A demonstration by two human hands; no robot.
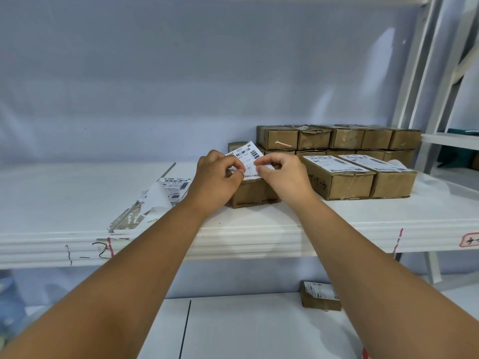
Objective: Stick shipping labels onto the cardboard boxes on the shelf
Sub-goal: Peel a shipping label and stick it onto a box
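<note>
Both hands pinch one shipping label [246,158] with curled fingertips: left hand [216,174] at its left edge, right hand [282,174] at its right, above a cardboard box [252,194] on the shelf [77,203].

Two labelled boxes [344,183] right of the right hand [285,177]; one box [255,194] beneath both hands; five plain boxes [344,137] atop the stack behind; one label [246,154] pinched by right and left hand [216,174].
</note>
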